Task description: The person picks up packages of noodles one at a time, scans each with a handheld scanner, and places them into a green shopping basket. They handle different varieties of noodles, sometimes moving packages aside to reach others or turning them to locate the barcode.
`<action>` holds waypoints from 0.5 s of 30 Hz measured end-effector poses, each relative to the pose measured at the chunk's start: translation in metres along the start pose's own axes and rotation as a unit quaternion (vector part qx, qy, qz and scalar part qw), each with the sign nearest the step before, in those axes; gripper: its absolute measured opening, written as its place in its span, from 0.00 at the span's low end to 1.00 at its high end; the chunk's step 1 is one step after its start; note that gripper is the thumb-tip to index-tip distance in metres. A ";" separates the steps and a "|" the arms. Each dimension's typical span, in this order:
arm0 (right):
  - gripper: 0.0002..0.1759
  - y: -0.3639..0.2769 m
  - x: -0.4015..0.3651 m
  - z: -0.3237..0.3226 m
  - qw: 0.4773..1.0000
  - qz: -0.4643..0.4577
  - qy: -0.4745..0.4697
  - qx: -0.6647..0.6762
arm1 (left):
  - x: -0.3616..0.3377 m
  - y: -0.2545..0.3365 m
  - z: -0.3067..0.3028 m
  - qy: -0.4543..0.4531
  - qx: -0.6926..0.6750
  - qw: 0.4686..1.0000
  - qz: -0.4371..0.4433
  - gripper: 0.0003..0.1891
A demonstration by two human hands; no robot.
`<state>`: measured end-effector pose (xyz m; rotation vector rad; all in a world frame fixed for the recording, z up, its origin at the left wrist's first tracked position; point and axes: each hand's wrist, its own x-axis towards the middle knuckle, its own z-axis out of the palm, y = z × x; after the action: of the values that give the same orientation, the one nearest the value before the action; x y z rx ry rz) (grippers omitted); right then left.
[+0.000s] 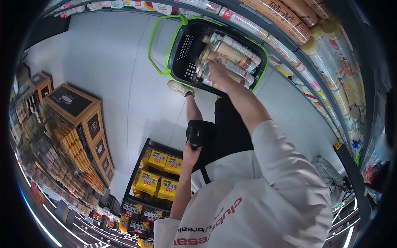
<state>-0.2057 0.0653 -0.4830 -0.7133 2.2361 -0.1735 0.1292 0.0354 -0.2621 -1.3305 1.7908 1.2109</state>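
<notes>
My right hand [216,71] reaches down into a black basket [178,62] with a green rim. Its fingers are curled on the near ends of long, tube-shaped packs of dried noodles [235,56], several of which lie side by side there. The fingertips are partly hidden among the packs. Down by my knee, my left hand [192,153] is closed around the handle of a black handheld scanner [200,130]. The scanner's head points toward the floor.
The basket's green handle [151,49] hangs out to the left, over the tiled floor. Shelves of noodle packs [285,20] curve along the right. A rack of yellow bags [157,159] stands at lower left, with a wooden display stand [74,103] beyond it.
</notes>
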 end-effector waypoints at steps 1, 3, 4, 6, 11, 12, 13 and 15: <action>0.33 0.009 -0.006 -0.012 1.000 -0.011 0.011 0.014 | -0.003 0.002 -0.006 0.014 -0.015 1.000 0.017 0.24; 0.39 0.031 -0.025 -0.042 0.990 0.013 0.078 0.117 | -0.012 0.000 -0.019 0.049 -0.036 0.997 0.055 0.22; 0.39 0.049 -0.033 -0.063 0.982 0.028 0.070 0.172 | -0.014 -0.001 -0.025 0.067 -0.049 0.993 0.082 0.21; 0.41 0.081 -0.071 -0.107 0.969 0.052 0.092 0.224 | -0.022 0.009 -0.041 0.092 -0.025 0.990 0.103 0.20; 0.37 0.081 -0.200 -0.208 0.909 0.028 0.225 0.349 | -0.057 0.035 -0.082 0.079 -0.077 0.982 0.156 0.17; 0.36 0.069 -0.233 -0.229 0.892 0.015 0.257 0.373 | -0.071 0.048 -0.092 0.080 -0.075 0.977 0.184 0.16; 0.36 0.057 -0.267 -0.249 0.872 -0.001 0.289 0.395 | -0.091 0.071 -0.107 0.083 -0.074 0.971 0.213 0.15; 0.34 0.022 -0.345 -0.309 0.837 -0.027 0.349 0.420 | -0.125 0.113 -0.133 0.092 -0.073 0.957 0.264 0.14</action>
<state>-0.2460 0.2415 -0.0568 -0.2109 2.4160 -1.5493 0.0703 -0.0262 -0.0650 -1.1006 2.3266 1.5631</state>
